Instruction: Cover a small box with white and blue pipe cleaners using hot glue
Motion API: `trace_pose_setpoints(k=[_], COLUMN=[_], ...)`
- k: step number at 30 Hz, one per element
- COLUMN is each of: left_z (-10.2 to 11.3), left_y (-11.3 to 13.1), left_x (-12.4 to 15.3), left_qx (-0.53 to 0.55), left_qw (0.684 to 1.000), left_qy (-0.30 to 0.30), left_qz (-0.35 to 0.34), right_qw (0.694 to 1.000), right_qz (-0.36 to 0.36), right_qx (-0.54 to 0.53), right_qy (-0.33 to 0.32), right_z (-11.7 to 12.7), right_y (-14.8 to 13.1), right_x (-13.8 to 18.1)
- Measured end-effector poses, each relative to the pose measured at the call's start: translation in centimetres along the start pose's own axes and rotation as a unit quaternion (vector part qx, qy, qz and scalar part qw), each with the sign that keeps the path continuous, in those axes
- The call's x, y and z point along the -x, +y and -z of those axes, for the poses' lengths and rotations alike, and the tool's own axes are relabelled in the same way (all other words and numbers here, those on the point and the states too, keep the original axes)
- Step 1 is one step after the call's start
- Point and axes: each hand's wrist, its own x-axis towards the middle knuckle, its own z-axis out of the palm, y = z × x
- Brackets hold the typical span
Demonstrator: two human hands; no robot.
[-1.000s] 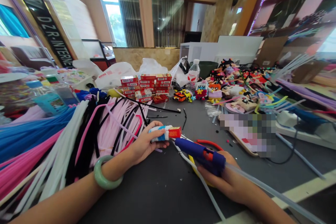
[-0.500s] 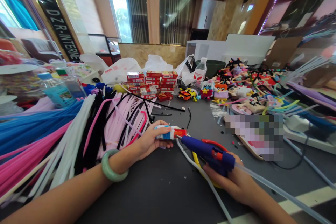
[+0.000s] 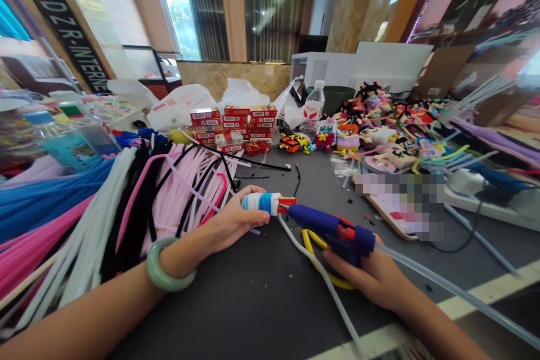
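Note:
My left hand (image 3: 240,219), with a green bangle (image 3: 165,264) on its wrist, grips a small red box (image 3: 287,202) partly wrapped in white and blue pipe cleaner (image 3: 258,202). A loose white strand (image 3: 310,256) hangs from the wrapped end and runs down toward the table's front edge. In my right hand (image 3: 375,275) is a blue glue gun (image 3: 327,230), its nozzle tip at the box where the wrapping ends. A long clear glue stick (image 3: 455,289) sticks out of the gun's back. Behind and below the gun lies a yellow pipe cleaner (image 3: 310,242).
Bundles of pipe cleaners (image 3: 84,225) cover the table's left side. Red boxes (image 3: 236,124) are stacked at the back beside a plastic bottle (image 3: 314,102). Small dolls (image 3: 379,118) are heaped at the back right, near a phone (image 3: 390,202) and a power strip (image 3: 485,208).
The wrapped box has turned in my left hand, so more of the blue and white banding shows. The glue gun stays at the box; the whole view has shifted slightly.

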Motion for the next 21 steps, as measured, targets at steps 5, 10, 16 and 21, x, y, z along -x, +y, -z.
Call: trace_pose_setpoints(k=[5, 10, 16, 21], left_z=[-0.1, 0.1, 0.1, -0.4], left_y=[0.2, 0.2, 0.3, 0.2], left_x=[0.1, 0.2, 0.3, 0.1], left_qx=[-0.038, -0.049, -0.031, -0.032], left_qw=[0.999, 0.998, 0.998, 0.997], left_qy=[-0.013, -0.04, -0.061, -0.035], left_qz=[-0.004, -0.003, -0.017, -0.056], right_qw=[0.999, 0.995, 0.992, 0.991], right_qz=[-0.041, -0.087, -0.094, -0.109], right_qx=[-0.033, -0.055, -0.084, -0.076], right_qy=[-0.004, 0.012, 0.017, 0.017], right_z=[0.0, -0.1, -0.2, -0.4], right_y=[0.4, 0.9, 1.2, 1.6], right_x=[0.2, 0.4, 0.5, 0.9])
